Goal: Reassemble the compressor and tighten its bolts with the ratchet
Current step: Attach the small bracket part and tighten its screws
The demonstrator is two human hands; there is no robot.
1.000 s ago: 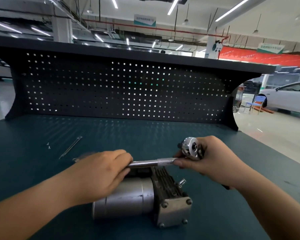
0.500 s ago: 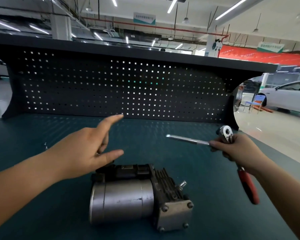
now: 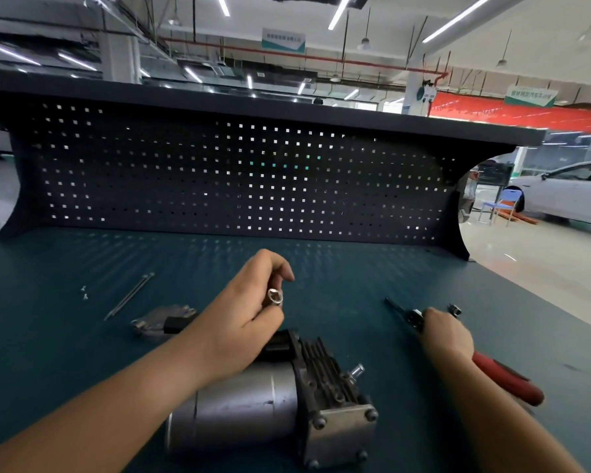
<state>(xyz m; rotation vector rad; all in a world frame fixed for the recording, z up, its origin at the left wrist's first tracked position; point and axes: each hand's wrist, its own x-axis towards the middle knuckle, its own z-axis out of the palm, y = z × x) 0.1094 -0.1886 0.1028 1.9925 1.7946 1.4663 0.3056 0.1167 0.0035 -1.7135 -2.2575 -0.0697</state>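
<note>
Compressor (image 3: 246, 414): silver cylinder motor body with a dark finned block and a square grey end plate. It's lying on its side on the teal bench top (image 3: 355, 278), front and centre in the head view, partly under the left forearm.
Left hand (image 3: 243, 322): up over the compressor's far end, fingers curled in, pinching a small shiny silver socket (image 3: 275, 297) between thumb and fingertips.
Right hand (image 3: 446, 337): off to the right of the compressor, wrapped round the red-handled ratchet (image 3: 507, 380). The red grip sticks out behind the hand, and the metal head and a thin dark bar poke out ahead to the left. Can't tell if it's touching the bench.
Loose bits: long thin metal bolts (image 3: 130, 295) lying together at far left, with tiny screws (image 3: 84, 292) just left of them. A flat grey metal cover plate (image 3: 157, 322) sits between bolts and compressor, just beside the left wrist.
Backdrop: dark perforated pegboard panel (image 3: 236, 175) along the back of the bench. A white car (image 3: 574, 196) and blue chair (image 3: 502, 203) are out on the shop floor, right side.
</note>
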